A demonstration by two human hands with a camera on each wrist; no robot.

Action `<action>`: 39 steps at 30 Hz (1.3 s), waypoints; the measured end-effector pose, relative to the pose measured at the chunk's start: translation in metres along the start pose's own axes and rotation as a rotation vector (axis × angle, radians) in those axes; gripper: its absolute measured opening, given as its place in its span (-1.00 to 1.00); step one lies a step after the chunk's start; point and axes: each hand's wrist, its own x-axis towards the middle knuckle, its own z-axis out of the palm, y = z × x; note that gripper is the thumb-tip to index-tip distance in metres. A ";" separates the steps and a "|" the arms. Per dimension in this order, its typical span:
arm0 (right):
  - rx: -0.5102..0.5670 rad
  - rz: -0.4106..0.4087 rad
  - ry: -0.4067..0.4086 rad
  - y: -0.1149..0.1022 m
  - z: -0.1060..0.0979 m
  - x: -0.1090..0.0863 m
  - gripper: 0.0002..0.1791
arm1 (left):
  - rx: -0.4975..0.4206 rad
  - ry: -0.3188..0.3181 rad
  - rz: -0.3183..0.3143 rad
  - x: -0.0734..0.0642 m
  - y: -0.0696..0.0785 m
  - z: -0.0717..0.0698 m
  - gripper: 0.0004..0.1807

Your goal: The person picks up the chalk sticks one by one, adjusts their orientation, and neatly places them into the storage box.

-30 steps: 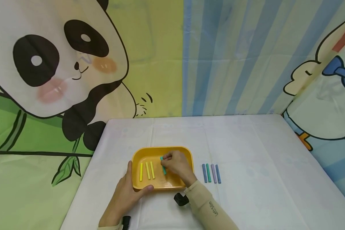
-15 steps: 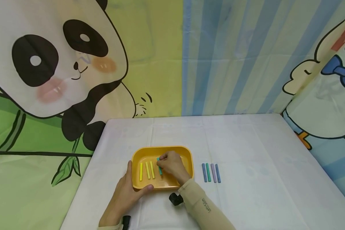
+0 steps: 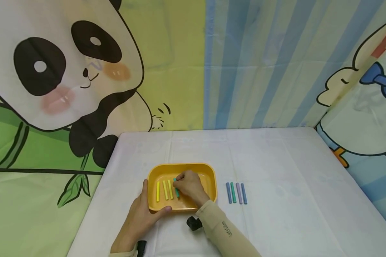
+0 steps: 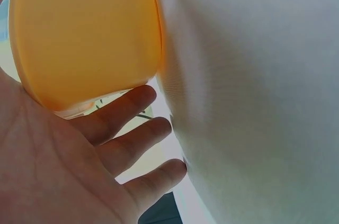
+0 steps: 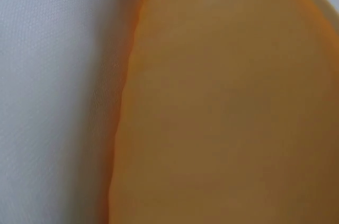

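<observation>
In the head view, my right hand (image 3: 190, 186) pinches a teal chalk stick (image 3: 177, 192) between thumb and fingers, over the floor of a yellow-orange tray (image 3: 193, 207). Three yellow chalk sticks (image 3: 165, 190) lie side by side in the tray, left of the teal one. My left hand (image 3: 139, 214) rests against the tray's left end, thumb along its near edge. The left wrist view shows that hand's fingers (image 4: 140, 147) extended beside the tray wall (image 4: 87, 38). Only the tray's outer side (image 5: 222, 102) and the cloth fill the right wrist view; the right hand is out of it.
Right of the tray, several chalk sticks (image 3: 236, 193), blue, green and purple, lie in a row on the white tablecloth (image 3: 283, 171). A printed backdrop (image 3: 167, 89) with a panda rises behind the table. Black wrist cameras (image 3: 194, 223) sit at both cuffs.
My right hand has moved left inside the tray with the teal chalk, bringing it closer to the yellow sticks. The left hand and the tray have stayed in place.
</observation>
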 end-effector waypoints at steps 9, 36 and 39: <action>-0.043 -0.004 0.022 0.000 0.010 0.003 -0.89 | 0.001 -0.002 0.009 0.001 0.000 0.001 0.41; -0.128 -0.011 0.021 0.000 0.013 0.004 -0.89 | 0.003 -0.010 -0.011 0.001 0.001 0.001 0.42; -0.109 -0.012 0.010 0.000 0.011 0.003 -0.88 | 0.004 -0.015 -0.027 0.001 0.002 0.001 0.43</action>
